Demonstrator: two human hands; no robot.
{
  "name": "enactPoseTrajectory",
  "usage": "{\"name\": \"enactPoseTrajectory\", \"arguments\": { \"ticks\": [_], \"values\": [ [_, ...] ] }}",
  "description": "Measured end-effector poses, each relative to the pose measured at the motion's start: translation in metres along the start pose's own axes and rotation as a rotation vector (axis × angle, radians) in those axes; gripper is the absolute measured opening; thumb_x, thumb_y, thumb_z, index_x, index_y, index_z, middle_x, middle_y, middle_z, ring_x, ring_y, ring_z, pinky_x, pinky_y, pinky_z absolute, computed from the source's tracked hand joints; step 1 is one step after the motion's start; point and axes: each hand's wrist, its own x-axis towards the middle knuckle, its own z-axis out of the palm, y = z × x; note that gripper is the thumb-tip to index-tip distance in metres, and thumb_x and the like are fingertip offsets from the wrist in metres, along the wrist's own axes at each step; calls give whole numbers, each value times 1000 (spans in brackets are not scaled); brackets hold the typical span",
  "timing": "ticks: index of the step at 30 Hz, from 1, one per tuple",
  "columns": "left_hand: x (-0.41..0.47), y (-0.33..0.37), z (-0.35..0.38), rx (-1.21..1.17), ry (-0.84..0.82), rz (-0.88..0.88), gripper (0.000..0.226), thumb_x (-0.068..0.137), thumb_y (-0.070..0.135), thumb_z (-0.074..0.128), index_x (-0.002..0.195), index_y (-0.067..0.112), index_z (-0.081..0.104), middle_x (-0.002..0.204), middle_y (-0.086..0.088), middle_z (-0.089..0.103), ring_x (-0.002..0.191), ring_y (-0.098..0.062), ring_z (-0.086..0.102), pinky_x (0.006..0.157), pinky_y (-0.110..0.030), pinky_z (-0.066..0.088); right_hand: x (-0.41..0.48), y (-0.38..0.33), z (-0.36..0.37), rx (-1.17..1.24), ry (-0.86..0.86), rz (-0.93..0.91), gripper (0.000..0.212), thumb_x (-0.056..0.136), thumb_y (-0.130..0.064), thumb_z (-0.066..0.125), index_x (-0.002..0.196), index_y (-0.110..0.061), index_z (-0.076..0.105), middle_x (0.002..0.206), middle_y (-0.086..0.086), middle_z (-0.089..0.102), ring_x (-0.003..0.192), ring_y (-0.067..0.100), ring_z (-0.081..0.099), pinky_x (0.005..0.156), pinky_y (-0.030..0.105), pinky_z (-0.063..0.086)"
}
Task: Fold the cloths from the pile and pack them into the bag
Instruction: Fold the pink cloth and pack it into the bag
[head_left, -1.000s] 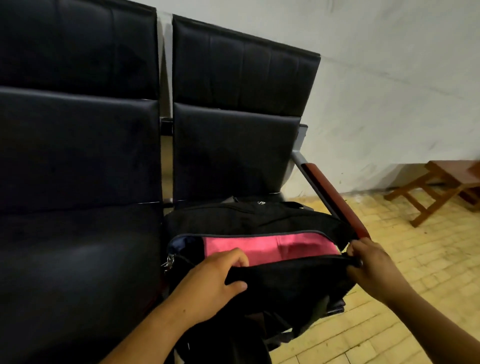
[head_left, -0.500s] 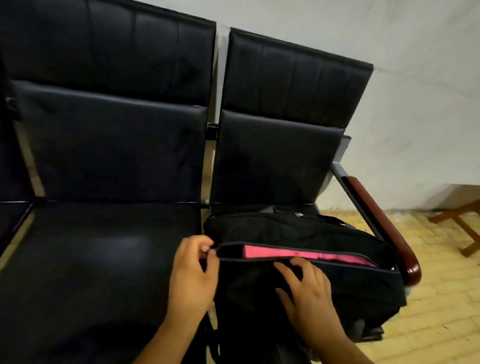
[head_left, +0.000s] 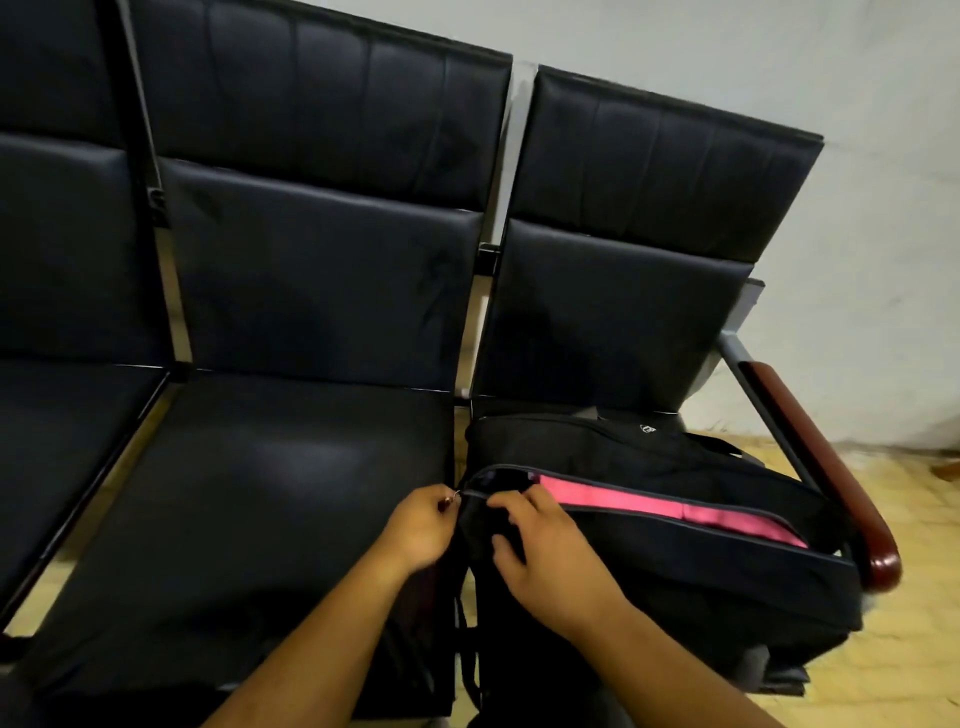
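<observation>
Soft black bag (head_left: 649, 582) lying on the right seat (head_left: 613, 332) of a row, its front sagging over the seat's edge. Mouth open in a long, thin, curved slit with a pale trim along it. Inside, a folded pink cloth (head_left: 649, 506), flat and smooth, showing as a bright strip. Small white mark on the bag's top. Left hand (head_left: 415, 530) at the left end of the slit, thumb and finger pinching a tiny shiny metal ring (head_left: 457, 497) on the zip. Right hand (head_left: 545, 551) just beside it, fingers bent, gripping the bag's front lip, thumb pressed on the black fabric below. Both arms bare. Middle seat (head_left: 260, 493) to the left, padded, black and smooth like leather, with a dull shine. Tall seat backs in stitched panels, silver metal bars between them. Round, glossy, red-brown wooden armrest (head_left: 826, 467) on a grey metal bar, close by the bag's right end. Yellow floor (head_left: 909, 649) of small brick-shaped tiles. Plain pale wall (head_left: 779, 62) behind, a bit rough.
</observation>
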Motion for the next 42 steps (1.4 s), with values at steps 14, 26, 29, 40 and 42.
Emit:
{"name": "enactPoseTrajectory", "arguments": {
  "ticks": [14,26,29,40,42],
  "values": [
    [-72,65,-59,152,62,283,14,100,35,62,88,30,69,81,8,72,74,-6,68,69,-31,58,42,-44,5,-214,42,128,26,96,-30,57,120,-29,49,100,3,69,91,29,69,75,44,59],
    [-22,41,-25,31,26,469,32,92,12,71,113,37,68,104,18,60,100,-2,63,91,-29,55,59,-37,-10,-89,89,193,22,97,-9,51,113,-16,64,101,3,73,90,20,71,82,33,59],
    [-16,42,-23,100,101,464,18,93,19,69,89,36,68,89,14,60,86,-3,62,80,-35,56,55,-36,-17,-81,74,158,22,97,-7,49,106,-16,66,97,4,73,88,22,71,81,35,58],
    [-4,19,-32,266,179,472,24,87,25,77,86,45,65,91,22,61,89,-1,56,76,-32,54,-21,71,-111,4,299,419,33,88,-1,61,103,-25,79,80,-8,75,73,5,69,67,7,46],
    [-6,15,-38,315,172,404,22,87,27,77,86,44,63,89,19,59,90,-1,54,78,-37,54,-50,107,-139,-19,345,585,33,89,-2,61,102,-27,78,70,-7,71,63,7,66,61,22,53]
  ]
}}
